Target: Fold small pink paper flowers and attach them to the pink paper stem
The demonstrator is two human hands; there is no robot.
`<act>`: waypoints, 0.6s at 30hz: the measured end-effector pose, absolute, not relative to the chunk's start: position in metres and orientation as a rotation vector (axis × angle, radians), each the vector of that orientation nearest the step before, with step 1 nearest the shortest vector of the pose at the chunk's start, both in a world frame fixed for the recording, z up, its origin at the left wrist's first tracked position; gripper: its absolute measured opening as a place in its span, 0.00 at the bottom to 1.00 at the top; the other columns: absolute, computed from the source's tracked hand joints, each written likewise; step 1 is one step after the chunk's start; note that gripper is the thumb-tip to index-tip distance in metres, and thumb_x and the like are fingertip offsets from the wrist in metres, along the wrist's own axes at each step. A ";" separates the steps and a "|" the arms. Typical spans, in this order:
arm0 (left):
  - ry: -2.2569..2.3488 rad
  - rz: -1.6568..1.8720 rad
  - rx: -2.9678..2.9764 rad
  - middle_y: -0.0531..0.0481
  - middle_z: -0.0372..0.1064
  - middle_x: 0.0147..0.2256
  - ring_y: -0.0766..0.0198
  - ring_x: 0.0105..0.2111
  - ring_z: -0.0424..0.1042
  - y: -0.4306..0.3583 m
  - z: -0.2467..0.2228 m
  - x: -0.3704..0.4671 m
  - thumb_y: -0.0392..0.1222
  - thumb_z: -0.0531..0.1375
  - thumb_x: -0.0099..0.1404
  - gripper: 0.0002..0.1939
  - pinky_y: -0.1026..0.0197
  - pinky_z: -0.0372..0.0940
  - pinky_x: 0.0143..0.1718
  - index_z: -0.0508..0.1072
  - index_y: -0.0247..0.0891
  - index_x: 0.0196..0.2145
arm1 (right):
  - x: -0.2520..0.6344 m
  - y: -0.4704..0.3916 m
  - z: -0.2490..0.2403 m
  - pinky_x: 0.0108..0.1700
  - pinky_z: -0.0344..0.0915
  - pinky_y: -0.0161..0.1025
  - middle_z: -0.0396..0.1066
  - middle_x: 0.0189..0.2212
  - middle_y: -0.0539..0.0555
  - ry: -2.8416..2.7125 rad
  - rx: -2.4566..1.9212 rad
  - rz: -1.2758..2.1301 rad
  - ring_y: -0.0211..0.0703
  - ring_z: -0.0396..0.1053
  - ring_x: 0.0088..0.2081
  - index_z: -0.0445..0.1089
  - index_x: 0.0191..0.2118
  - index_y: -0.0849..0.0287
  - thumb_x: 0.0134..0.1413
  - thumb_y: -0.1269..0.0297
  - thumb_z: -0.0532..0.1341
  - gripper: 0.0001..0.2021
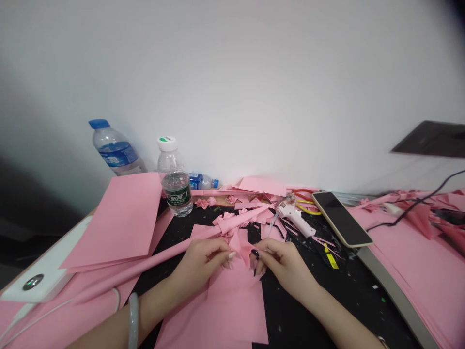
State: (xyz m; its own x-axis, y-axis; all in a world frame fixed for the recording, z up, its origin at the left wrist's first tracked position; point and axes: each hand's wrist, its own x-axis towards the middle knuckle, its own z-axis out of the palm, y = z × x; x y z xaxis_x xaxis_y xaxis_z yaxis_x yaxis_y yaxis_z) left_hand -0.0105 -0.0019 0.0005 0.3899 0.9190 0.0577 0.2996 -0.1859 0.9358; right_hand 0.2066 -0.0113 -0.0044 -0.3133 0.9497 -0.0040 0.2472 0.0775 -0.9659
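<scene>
Two hands on it: left hand (209, 257) and right hand (286, 264) pinch opposite sides of the folded pink paper (242, 245), well in from the black surface's (288, 312) far edge; shaping, seemingly, and the next move calls for light fingertips.

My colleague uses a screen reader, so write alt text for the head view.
A person's left hand and right hand pinch a small piece of pink paper above pink sheets on a black surface. A glue gun and phone lie beyond the right hand; a white-capped bottle stands farther left.
</scene>
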 end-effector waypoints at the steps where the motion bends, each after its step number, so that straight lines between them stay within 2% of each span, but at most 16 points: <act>1: 1.074 0.800 1.721 0.50 0.74 0.25 0.62 0.27 0.72 -0.002 0.001 -0.010 0.38 0.58 0.64 0.11 0.64 0.64 0.31 0.76 0.36 0.25 | 0.206 -0.012 -0.003 0.28 0.71 0.37 0.73 0.21 0.51 -1.662 -1.199 1.296 0.40 0.72 0.22 0.71 0.31 0.59 0.59 0.53 0.58 0.15; 6: 0.995 0.746 1.556 0.49 0.73 0.25 0.62 0.26 0.73 -0.006 0.001 -0.006 0.41 0.58 0.63 0.11 0.62 0.66 0.30 0.75 0.34 0.26 | 0.199 -0.015 0.000 0.25 0.68 0.34 0.70 0.18 0.48 -1.526 -1.145 1.448 0.37 0.69 0.19 0.65 0.28 0.58 0.55 0.51 0.61 0.15; 10: 0.928 0.772 1.369 0.51 0.71 0.22 0.63 0.24 0.72 -0.008 0.002 -0.003 0.46 0.60 0.62 0.12 0.62 0.67 0.30 0.72 0.35 0.26 | 0.195 -0.017 -0.007 0.19 0.60 0.31 0.67 0.17 0.46 -1.478 -1.093 1.509 0.34 0.63 0.15 0.62 0.30 0.58 0.57 0.48 0.59 0.17; 14: 0.881 0.800 1.237 0.52 0.70 0.21 0.64 0.21 0.71 -0.009 0.000 0.001 0.51 0.63 0.60 0.16 0.62 0.67 0.26 0.68 0.36 0.24 | 0.193 -0.020 -0.015 0.19 0.52 0.30 0.59 0.15 0.44 -1.525 -1.088 1.471 0.32 0.55 0.15 0.61 0.26 0.58 0.61 0.46 0.53 0.21; 18: 0.868 0.847 1.084 0.55 0.68 0.20 0.65 0.19 0.70 -0.009 -0.008 0.008 0.54 0.63 0.59 0.18 0.63 0.66 0.24 0.66 0.37 0.25 | 0.188 -0.024 -0.016 0.20 0.48 0.32 0.55 0.14 0.44 -1.525 -1.129 1.342 0.32 0.50 0.17 0.58 0.20 0.58 0.61 0.45 0.53 0.24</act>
